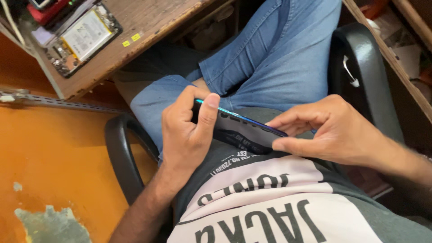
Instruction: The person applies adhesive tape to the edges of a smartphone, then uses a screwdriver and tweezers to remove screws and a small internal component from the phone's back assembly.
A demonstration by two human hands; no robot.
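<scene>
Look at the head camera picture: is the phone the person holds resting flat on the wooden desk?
No: the phone is held edge-up between the left hand and right hand above the lap, away from the wooden desk.

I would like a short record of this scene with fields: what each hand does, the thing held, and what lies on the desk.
Left hand: left hand grips one end of the phone, thumb pressed on its edge
Right hand: right hand pinches the other end with its fingertips
Held thing: dark phone with a blue edge, held edge-on over the lap
Seat: black office chair
Desk: wooden desk bearing an opened phone with its battery showing
</scene>
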